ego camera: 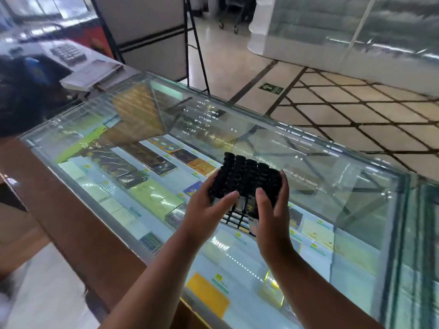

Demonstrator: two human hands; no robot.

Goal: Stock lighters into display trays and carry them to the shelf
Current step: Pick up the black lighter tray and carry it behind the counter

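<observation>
Lighters (247,179) with black caps stand packed in rows in a display tray (234,218). The left hand (206,210) and right hand (270,210) clasp its sides with curled fingers, over the glass counter (332,186). Past the counter's far edge lies open tiled floor (356,110), and a wooden ledge (71,210) borders the near side. Tags under the glass are too blurred to read. A green floor sign (270,88) shows an arrow.

Desk (308,148): glossy glass top, brown wood-look side. Lighters (247,179): black matt plastic caps. Floor (237,62): polished glossy tiles.
</observation>
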